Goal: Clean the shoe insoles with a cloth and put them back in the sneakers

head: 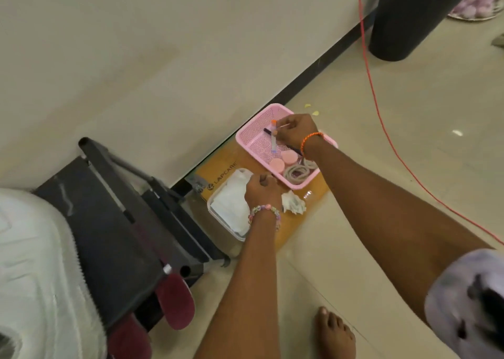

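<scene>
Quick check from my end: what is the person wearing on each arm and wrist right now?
Both forearms are bare. The left wrist carries a pastel beaded bracelet; the right wrist has an orange thread band. A pale lilac short sleeve with dark marks covers the right upper arm.

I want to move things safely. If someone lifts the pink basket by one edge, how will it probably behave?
The pink basket looks like thin mesh plastic, so probably light and slightly flexible. Tilted, the two round pink lids would likely slide or roll, and the coiled laces may shift.

Tiled floor [381, 145], orange board [289, 230] (lying flat)
</scene>
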